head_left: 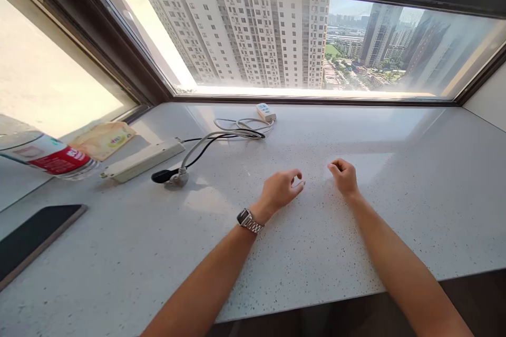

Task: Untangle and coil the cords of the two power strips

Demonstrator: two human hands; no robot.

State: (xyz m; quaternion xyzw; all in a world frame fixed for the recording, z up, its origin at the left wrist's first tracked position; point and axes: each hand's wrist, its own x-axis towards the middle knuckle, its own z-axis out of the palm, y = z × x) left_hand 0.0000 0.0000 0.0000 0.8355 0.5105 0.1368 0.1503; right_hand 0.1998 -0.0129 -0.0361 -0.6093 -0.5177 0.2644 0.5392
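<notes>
Over the middle of the speckled white counter (300,253) is my left hand (280,188), its thumb and forefinger curved with a gap between them and nothing in the gap. A metal-banded watch (250,220) is on that wrist. To its right, my right hand (344,178) is curled into a loose fist, the thumb against the bent forefinger; no object shows in it. The two hands are apart from each other. Nearest to my left hand is a bundle of grey and black cables (237,134), lying farther back toward the window.
A white socket block (266,112) lies by the window (253,42). At left are a long power strip (144,159), a grey plug (178,178), a black plug (163,175), a tissue pack (105,139), a red-labelled bottle (59,159) and a dark phone or tablet (35,237).
</notes>
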